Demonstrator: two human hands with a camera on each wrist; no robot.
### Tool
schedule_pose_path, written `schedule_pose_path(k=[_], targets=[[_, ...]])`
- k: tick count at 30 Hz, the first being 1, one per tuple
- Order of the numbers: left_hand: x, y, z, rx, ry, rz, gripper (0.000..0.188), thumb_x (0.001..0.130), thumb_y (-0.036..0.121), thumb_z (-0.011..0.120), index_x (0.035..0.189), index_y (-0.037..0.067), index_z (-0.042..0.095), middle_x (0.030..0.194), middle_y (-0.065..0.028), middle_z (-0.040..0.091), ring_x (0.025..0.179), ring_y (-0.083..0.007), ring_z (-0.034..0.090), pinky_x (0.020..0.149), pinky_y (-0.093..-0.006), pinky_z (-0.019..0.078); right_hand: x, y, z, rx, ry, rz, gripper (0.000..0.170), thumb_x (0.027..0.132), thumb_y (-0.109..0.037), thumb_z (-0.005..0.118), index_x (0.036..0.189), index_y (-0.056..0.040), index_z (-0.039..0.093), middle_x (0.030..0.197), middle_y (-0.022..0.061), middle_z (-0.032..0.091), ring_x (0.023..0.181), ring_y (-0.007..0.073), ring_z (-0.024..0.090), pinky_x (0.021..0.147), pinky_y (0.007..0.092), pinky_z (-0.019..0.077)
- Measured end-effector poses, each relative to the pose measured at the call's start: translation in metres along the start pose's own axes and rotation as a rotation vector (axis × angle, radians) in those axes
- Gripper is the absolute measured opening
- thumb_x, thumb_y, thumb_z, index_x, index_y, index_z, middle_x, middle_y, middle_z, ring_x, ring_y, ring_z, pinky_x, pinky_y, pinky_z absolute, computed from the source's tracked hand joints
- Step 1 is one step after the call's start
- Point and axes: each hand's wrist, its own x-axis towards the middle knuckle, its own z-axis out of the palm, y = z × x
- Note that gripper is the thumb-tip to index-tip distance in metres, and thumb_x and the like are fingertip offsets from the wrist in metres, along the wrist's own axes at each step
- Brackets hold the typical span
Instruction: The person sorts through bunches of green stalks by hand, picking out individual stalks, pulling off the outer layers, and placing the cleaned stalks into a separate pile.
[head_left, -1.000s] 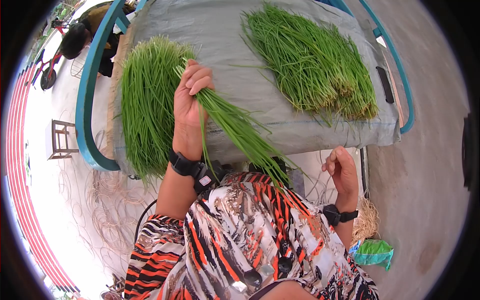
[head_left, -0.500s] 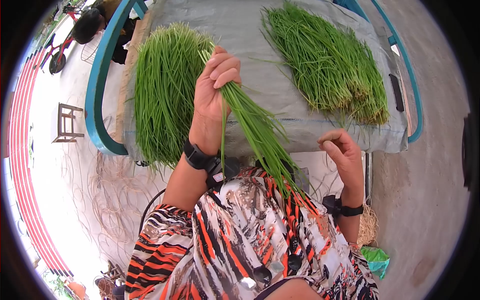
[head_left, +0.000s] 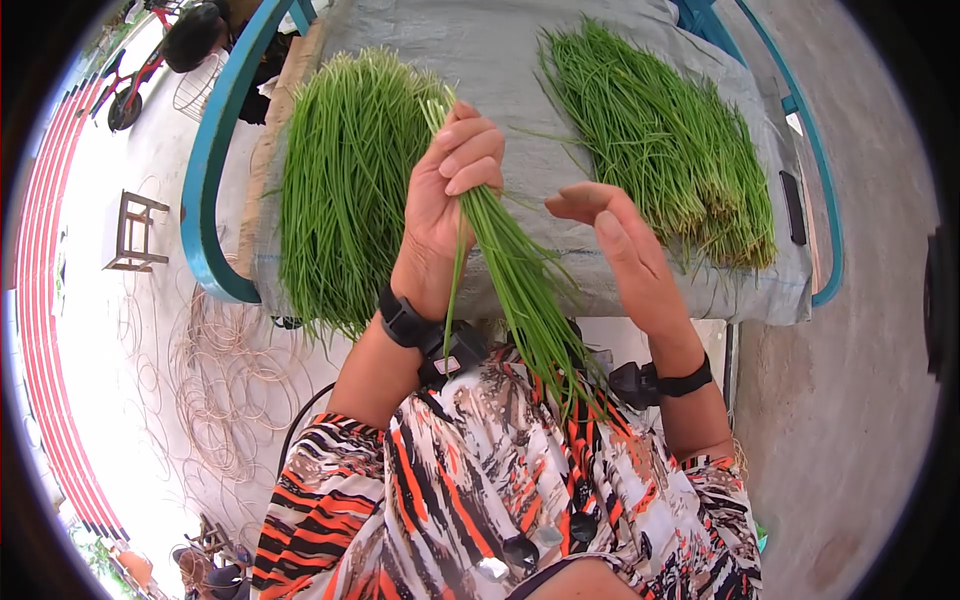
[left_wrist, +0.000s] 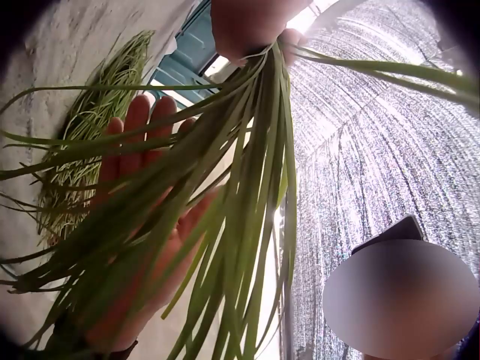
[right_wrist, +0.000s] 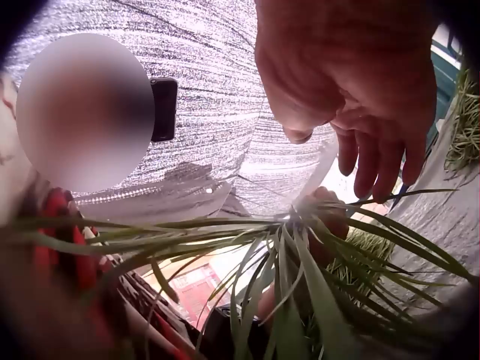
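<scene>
My left hand [head_left: 455, 170] grips a bunch of green chives [head_left: 515, 270] near its pale stem ends. The long leaves hang down and to the right, over my shirt front. To the right of the bunch is my right hand [head_left: 635, 250], raised with fingers extended and holding nothing. In the left wrist view, the right palm [left_wrist: 150, 281] shows behind the fanned leaves. A large chive pile [head_left: 345, 190] lies just left of my left hand, pale ends at the far side. Beyond my right hand lies another chive pile [head_left: 665, 140], cut ends toward me.
Both piles rest on a grey plastic sheet [head_left: 460, 50] over a stand with blue metal rails [head_left: 205, 190]. A dark phone-like object [head_left: 792, 207] lies at the sheet's right edge. Left on the floor are a stool [head_left: 133, 230] and loose coils of strands [head_left: 230, 370].
My right hand has risen from the lower right toward the bunch, its fingers straightening. My left hand keeps its grip on the chives and appears slightly farther right in view.
</scene>
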Motion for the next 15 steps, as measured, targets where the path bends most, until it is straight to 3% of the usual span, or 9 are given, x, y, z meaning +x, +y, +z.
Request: schedule_pose_path(k=[5, 6, 9, 10, 13, 15], targets=[[-0.001, -0.003, 0.0, 0.234, -0.008, 0.056, 0.016, 0.097, 0.011, 0.041, 0.099, -0.002, 0.05, 0.071, -0.0004, 0.044, 0.056, -0.0089, 0.036, 0.044, -0.0205, 0.0335, 0.018, -0.009, 0.02, -0.098, -0.079, -0.018, 0.055, 0.096, -0.036, 0.046, 0.132, 0.002, 0.032, 0.118, 0.0163, 0.054, 0.111, 0.0214, 0.051, 0.094, 0.0317, 0.0386], [0.0, -0.005, -0.002, 0.312, 0.021, 0.088, 0.019, 0.098, 0.017, 0.042, 0.098, 0.0, 0.05, 0.069, 0.0007, 0.042, 0.055, -0.0075, 0.034, 0.045, -0.019, 0.033, 0.021, -0.004, 0.026, -0.014, -0.085, -0.02, 0.061, 0.094, -0.034, 0.05, 0.136, 0.0007, 0.023, 0.114, 0.0152, 0.055, 0.107, 0.0209, 0.053, 0.09, 0.0311, 0.0414], [0.001, -0.01, 0.006, 0.747, 0.177, 0.207, 0.021, 0.098, 0.022, 0.045, 0.095, 0.002, 0.051, 0.067, 0.0019, 0.041, 0.054, -0.0078, 0.034, 0.047, -0.0204, 0.0348, 0.032, -0.009, 0.04, -0.115, -0.123, 0.104, 0.064, 0.093, -0.031, 0.054, 0.137, 0.0013, 0.02, 0.106, 0.0125, 0.055, 0.1, 0.0191, 0.055, 0.084, 0.0296, 0.0439], [0.001, -0.014, 0.011, 0.872, 0.246, 0.232, 0.022, 0.097, 0.023, 0.047, 0.095, 0.002, 0.051, 0.067, 0.002, 0.041, 0.055, -0.008, 0.036, 0.048, -0.0209, 0.0359, 0.036, -0.003, 0.047, -0.081, -0.13, 0.099, 0.062, 0.092, -0.028, 0.055, 0.136, 0.0005, 0.02, 0.098, 0.0087, 0.053, 0.082, 0.0153, 0.057, 0.072, 0.0269, 0.0464], [0.002, -0.022, 0.028, 1.236, 0.414, 0.286, 0.023, 0.095, 0.026, 0.051, 0.095, 0.002, 0.051, 0.067, 0.0019, 0.044, 0.059, -0.0089, 0.043, 0.053, -0.0224, 0.0393, 0.039, -0.006, 0.065, 0.219, -0.093, 0.247, 0.047, 0.095, -0.026, 0.05, 0.128, 0.0003, 0.031, 0.088, 0.0065, 0.053, 0.066, 0.0124, 0.056, 0.061, 0.0246, 0.0463], [0.002, -0.021, 0.033, 1.483, 0.445, 0.285, 0.024, 0.094, 0.026, 0.053, 0.097, 0.002, 0.051, 0.068, 0.0011, 0.047, 0.062, -0.0099, 0.048, 0.056, -0.0235, 0.0417, 0.044, -0.002, 0.062, 0.221, -0.172, 0.3, 0.036, 0.097, -0.024, 0.046, 0.121, 0.0, 0.037, 0.082, 0.0057, 0.053, 0.059, 0.0118, 0.053, 0.058, 0.024, 0.0463]])
